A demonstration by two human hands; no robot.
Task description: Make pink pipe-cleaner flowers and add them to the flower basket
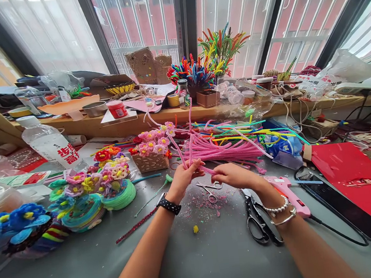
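My left hand [184,179] and my right hand [230,176] meet over the grey table, both pinched on pink pipe cleaners [188,145] that rise and bend away from me. The left wrist wears a dark watch, the right wrist bead and metal bracelets. Behind the hands lies a heap of pink pipe cleaners [229,149] mixed with yellow, green and blue ones. Small silver scissors [210,191] lie just under the hands among pink fluff crumbs.
Black scissors [261,221], a pink glue gun [291,194] and a phone [338,203] lie at the right, beside red paper [352,171]. Finished pipe-cleaner flower pots [95,187] and a water bottle [53,145] stand left. A cluttered wooden shelf [176,113] runs under the window.
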